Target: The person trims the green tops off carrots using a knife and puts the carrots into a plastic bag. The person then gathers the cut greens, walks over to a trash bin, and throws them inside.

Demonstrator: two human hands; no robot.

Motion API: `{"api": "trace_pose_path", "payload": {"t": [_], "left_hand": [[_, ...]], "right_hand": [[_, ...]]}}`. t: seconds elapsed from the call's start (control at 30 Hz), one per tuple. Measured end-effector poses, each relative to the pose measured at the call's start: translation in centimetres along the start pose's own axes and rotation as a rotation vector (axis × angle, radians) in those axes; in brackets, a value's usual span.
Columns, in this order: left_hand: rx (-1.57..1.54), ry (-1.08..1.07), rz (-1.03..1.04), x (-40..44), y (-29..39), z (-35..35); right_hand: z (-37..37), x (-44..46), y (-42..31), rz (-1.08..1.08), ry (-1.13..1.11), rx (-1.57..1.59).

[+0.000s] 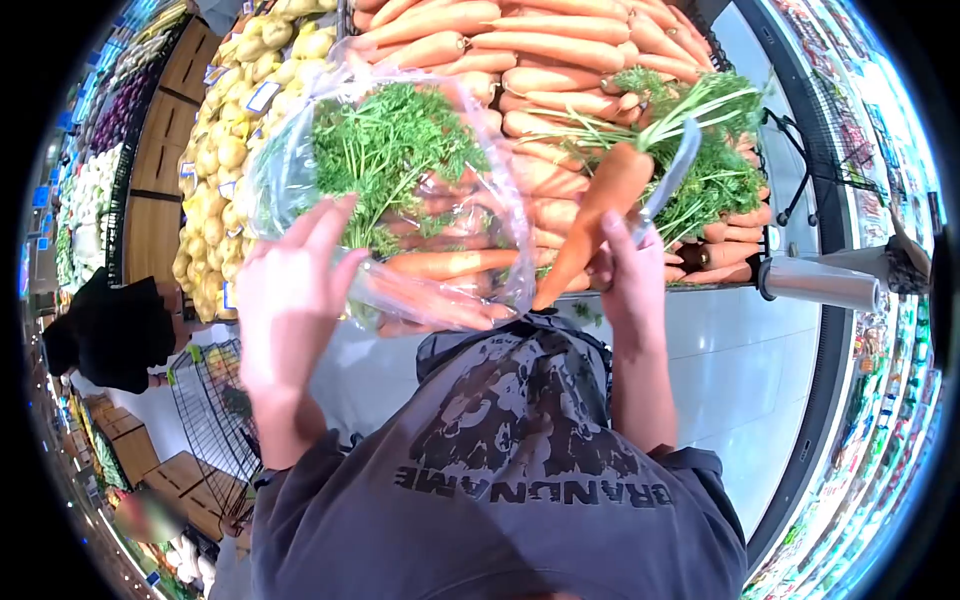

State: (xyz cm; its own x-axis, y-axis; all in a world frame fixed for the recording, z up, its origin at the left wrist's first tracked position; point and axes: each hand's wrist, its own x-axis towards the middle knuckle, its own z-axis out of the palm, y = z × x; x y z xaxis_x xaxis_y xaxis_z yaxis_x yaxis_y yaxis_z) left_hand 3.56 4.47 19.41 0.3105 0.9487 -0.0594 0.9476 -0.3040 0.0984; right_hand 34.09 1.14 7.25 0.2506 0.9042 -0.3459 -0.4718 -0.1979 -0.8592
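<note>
A clear plastic bag (505, 205) holds several carrots (450, 264) and a bunch of feathery carrot greens (395, 140). At its left side is my left hand (295, 285), gripping the film between thumb and fingers. My right hand (632, 275) is closed around a large orange carrot (605, 205), tilted with its tip down and to the left, just right of the bag. A curved, bluish-grey blade-like strip (680, 165) rises from that same hand; its lower end is hidden. Green stems (690, 120) spread behind the carrot's top.
Beyond the bag lies a heap of loose carrots (570, 50), with more carrot greens (715, 195) at right. Potatoes (225, 150) are piled left. A plastic-bag roll (820, 283) juts out at right. A wire cart (215, 400) and a person in black (120, 330) stand at left.
</note>
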Motion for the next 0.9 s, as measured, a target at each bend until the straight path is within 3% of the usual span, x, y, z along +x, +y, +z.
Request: {"api": "trace_pose_path", "payload": {"t": [0.03,0.1,0.13,0.2,0.27,0.3,0.37,0.53,0.63,0.67,0.73,0.8,0.9], "left_hand": [[-0.087,0.028,-0.021,0.5,1.7,-0.2],[-0.393,0.189,0.369,2.9,3.6,2.1],[-0.626,0.144,0.391,4.1,5.1,3.5],[-0.952,0.07,0.303,5.7,7.8,7.2],[-1.379,-0.136,0.247,6.2,9.9,10.5],[-1.378,-0.141,0.263,6.7,10.4,11.3],[-1.767,-0.311,0.152,7.3,11.3,12.5],[-1.761,-0.118,0.155,8.4,11.6,13.8],[-1.506,-0.043,0.18,9.2,11.3,14.2],[-1.507,-0.046,0.179,9.1,11.4,14.1],[-1.519,-0.303,-0.027,8.6,12.0,11.6],[-1.364,-0.338,-0.019,8.7,12.0,11.8],[-1.112,-0.08,0.283,8.8,12.1,13.6]], "right_hand": [[0.5,-0.2,0.0,-0.007,0.009,-0.042],[1.9,-0.6,0.3,-0.061,0.047,-0.123],[2.3,-0.8,0.2,-0.07,0.039,-0.121],[2.8,-1.3,0.2,-0.095,-0.034,-0.193],[2.9,-1.5,0.4,-0.116,-0.089,-0.258],[2.8,-1.6,0.5,-0.128,-0.097,-0.278],[2.0,-1.4,0.8,-0.111,-0.11,-0.275],[0.0,-1.4,1.2,-0.203,-0.021,-0.378],[-2.1,-1.0,0.8,-0.502,0.161,-0.656],[-2.6,-0.9,0.1,-0.5,0.162,-0.657],[-3.0,-0.6,-1.6,-0.724,-0.012,-1.009],[-3.1,0.1,-1.8,-0.714,-0.002,-1.038],[-3.9,1.5,-1.8,-0.67,-0.043,-1.168]]}}
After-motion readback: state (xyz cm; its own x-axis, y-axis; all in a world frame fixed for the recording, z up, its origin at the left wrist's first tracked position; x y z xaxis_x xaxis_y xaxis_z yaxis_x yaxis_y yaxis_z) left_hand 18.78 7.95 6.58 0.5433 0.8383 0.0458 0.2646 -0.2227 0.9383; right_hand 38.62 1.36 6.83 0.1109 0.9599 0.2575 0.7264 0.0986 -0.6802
